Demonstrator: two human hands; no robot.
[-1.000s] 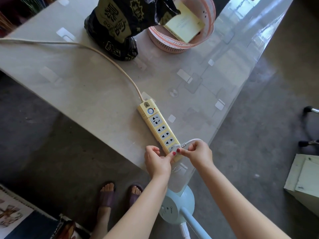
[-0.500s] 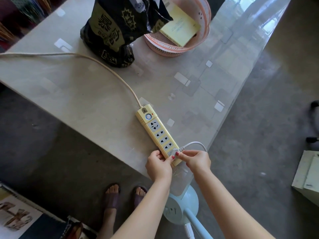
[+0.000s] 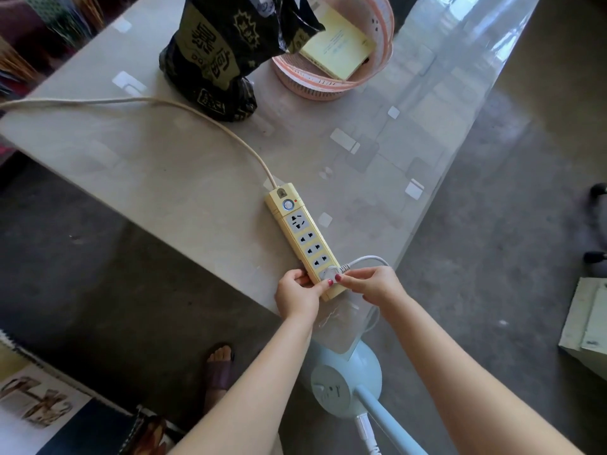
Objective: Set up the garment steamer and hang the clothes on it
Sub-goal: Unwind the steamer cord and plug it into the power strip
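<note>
A yellow power strip (image 3: 303, 236) lies on the grey table (image 3: 164, 165), its near end at the table's corner. A white plug (image 3: 330, 273) sits on the strip's last socket, and its white cord (image 3: 368, 258) loops off to the right. My left hand (image 3: 295, 295) grips the strip's near end. My right hand (image 3: 371, 284) pinches the plug. The pale blue garment steamer base (image 3: 348, 379) stands on the floor under the table's corner, with its blue pole (image 3: 387, 421) rising toward me. No clothes are in view.
A black printed bag (image 3: 226, 50) and a pink basket (image 3: 331, 83) holding a yellow booklet stand at the table's far side. The strip's beige cable (image 3: 131, 101) runs left across the table. A pale box (image 3: 588, 326) stands on the floor at right.
The camera has shifted a little. Both hands stay at the strip's near end, with the plug pressed further down onto the last socket.
</note>
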